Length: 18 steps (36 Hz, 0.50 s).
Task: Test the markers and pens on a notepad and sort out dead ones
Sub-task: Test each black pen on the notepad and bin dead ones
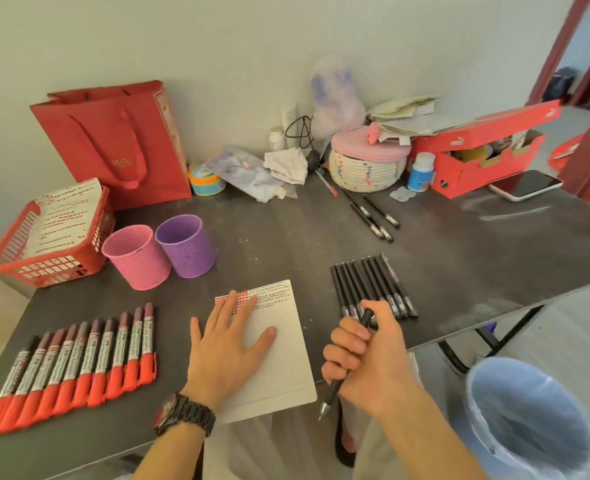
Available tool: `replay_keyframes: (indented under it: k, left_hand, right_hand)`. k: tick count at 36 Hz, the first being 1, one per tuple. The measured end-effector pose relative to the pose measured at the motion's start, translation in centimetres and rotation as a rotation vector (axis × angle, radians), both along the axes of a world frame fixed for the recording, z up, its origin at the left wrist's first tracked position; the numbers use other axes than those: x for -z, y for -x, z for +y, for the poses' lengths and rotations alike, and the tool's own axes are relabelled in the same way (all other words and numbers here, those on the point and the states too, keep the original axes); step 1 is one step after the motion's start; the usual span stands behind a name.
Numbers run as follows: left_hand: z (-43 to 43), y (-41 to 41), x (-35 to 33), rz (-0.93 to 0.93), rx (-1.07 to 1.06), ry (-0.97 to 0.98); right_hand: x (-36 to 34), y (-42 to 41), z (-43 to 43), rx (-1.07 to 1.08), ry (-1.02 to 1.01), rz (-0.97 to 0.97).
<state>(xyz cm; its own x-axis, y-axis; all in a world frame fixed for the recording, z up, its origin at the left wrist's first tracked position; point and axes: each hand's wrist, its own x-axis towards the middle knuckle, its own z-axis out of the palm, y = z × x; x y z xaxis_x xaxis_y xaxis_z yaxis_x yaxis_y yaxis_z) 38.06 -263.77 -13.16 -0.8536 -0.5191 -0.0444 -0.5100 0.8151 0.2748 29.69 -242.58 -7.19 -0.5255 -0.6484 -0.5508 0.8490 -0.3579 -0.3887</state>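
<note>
The room has soft, even light, not very bright, with a warm pinkish look. Shadows are faint; a weak one sits under the left hand point(224, 344) on the notepad point(279, 368). Pale shiny streaks show on the dark counter point(286, 237) near the phone point(525, 184). Everything is a bit fuzzy, so the words on the markers point(79, 365) cannot be read. The edges bend: the door frame point(560, 46) leans, and the bin point(528, 420) looks stretched and blurry.

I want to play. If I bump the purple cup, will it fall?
Probably easily: the purple cup is tall, full of holes, with nothing sticking out, so likely light. The pink cup beside it might block a fall that way. Being round, it may roll once down.
</note>
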Motion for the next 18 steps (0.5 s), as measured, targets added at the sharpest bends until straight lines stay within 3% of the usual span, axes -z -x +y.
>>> replay_keyframes:
  k: [6,11,18]
  left_hand:
    - [-1.3,1.4,-2.0,-0.038,-0.002,-0.124]
    - [-1.4,3.5,-3.5,-0.023,0.139,-0.018]
    - [2.5,8.9,-5.1,0.04,0.406,0.047]
  right_hand:
    - [-0.7,0.5,1.6,0.07,0.085,0.048]
    - [-0.8,1.3,3.5,0.156,0.077,0.115]
    - [-0.5,2.0,7.6,0.437,-0.044,0.217]
